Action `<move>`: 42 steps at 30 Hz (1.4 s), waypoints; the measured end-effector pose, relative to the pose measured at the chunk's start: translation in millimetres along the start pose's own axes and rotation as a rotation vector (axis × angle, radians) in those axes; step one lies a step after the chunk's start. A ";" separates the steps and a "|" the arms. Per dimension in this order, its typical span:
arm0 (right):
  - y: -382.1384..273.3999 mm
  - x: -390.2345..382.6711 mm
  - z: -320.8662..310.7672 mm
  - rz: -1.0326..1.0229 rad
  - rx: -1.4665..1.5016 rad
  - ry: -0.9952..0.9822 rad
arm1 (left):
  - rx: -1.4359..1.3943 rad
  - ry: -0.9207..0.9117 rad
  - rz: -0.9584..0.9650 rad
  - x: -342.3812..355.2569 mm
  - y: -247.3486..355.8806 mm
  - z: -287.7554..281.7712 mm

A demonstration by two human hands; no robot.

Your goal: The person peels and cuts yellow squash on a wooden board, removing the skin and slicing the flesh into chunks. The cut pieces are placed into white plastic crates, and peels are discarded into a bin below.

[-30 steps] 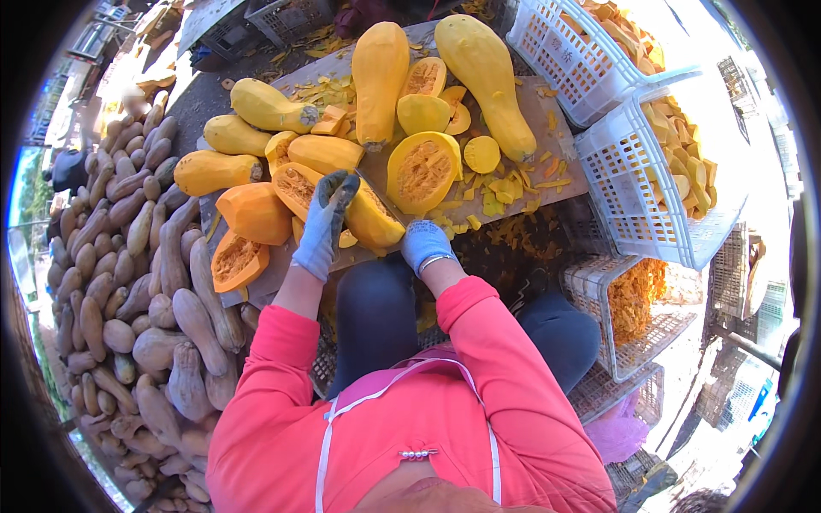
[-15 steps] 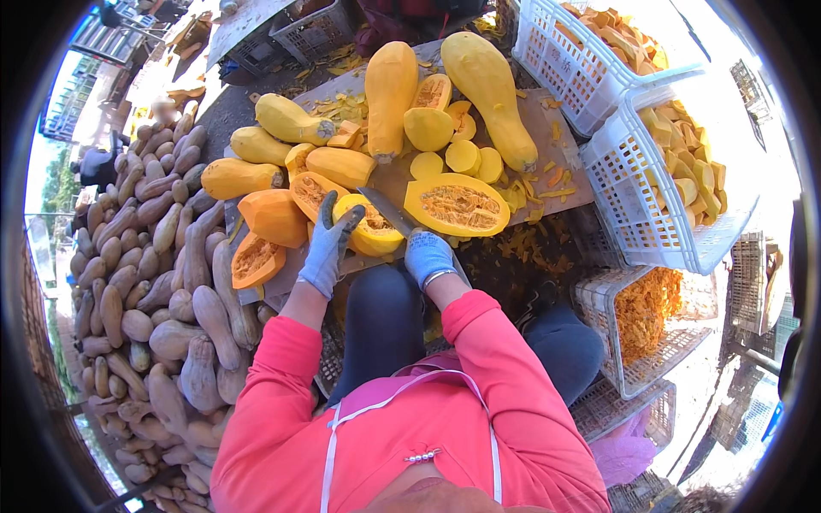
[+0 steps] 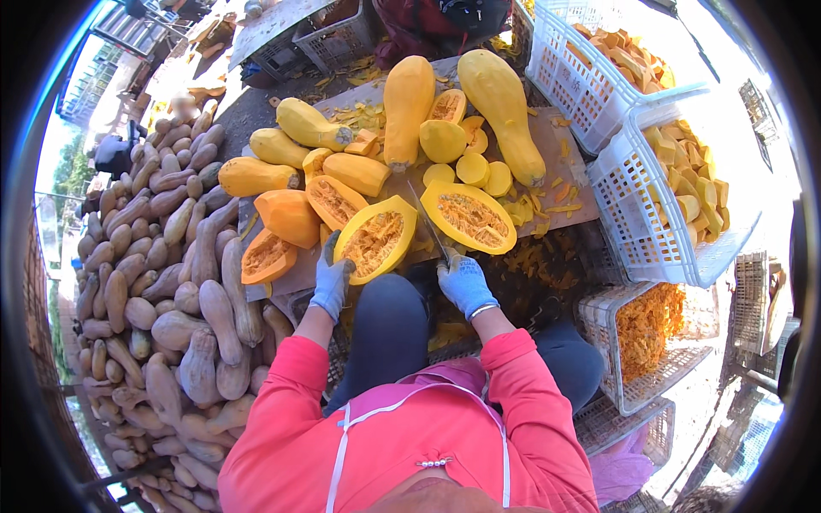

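Observation:
My gloved left hand [image 3: 332,280] grips the lower left edge of a halved pumpkin [image 3: 376,238], its seedy cut face turned up. In my gloved right hand [image 3: 464,283] is a knife [image 3: 429,215], held by the handle. The thin blade points up and away, between that half and another pumpkin half [image 3: 469,216] lying cut side up on the board [image 3: 560,175]. Left of my left hand lie orange pumpkin pieces [image 3: 289,218], and just beyond is a seeded piece [image 3: 335,200].
Whole peeled pumpkins [image 3: 502,115] and round slices lie at the board's far side. White crates [image 3: 637,201] of cut chunks stand at the right, above a crate [image 3: 609,329] of orange pulp. Unpeeled pumpkins [image 3: 201,368] pile up at the left. A dark red bag [image 3: 410,30] sits at the back.
The pumpkin half at my left hand has tilted so its whole cut face shows. My right hand and knife have moved right, away from it. The view has shifted slightly.

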State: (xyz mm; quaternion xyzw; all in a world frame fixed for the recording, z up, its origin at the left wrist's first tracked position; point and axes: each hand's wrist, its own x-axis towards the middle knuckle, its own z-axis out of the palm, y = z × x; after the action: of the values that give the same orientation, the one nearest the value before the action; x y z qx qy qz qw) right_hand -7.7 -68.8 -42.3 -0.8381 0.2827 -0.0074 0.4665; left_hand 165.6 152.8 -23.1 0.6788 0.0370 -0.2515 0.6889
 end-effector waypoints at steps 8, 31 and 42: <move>-18.3 -24.2 -18.6 -0.048 -0.028 0.016 | 0.195 0.001 0.061 -9.4 -8.9 3.1; -3.9 -67.5 -64.3 -0.206 -0.328 -0.004 | 0.543 -0.337 0.014 58.1 74.8 2.6; 34.5 -40.2 -33.4 -0.059 -0.250 -0.148 | 0.592 -0.226 0.098 138.0 84.7 47.0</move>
State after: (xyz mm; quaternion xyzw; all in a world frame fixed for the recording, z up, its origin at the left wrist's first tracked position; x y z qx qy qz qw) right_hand -66.8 -89.4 -40.4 -0.8958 0.2216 0.0763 0.3776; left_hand 305.8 63.0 3.9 0.8184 -0.1473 -0.2914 0.4728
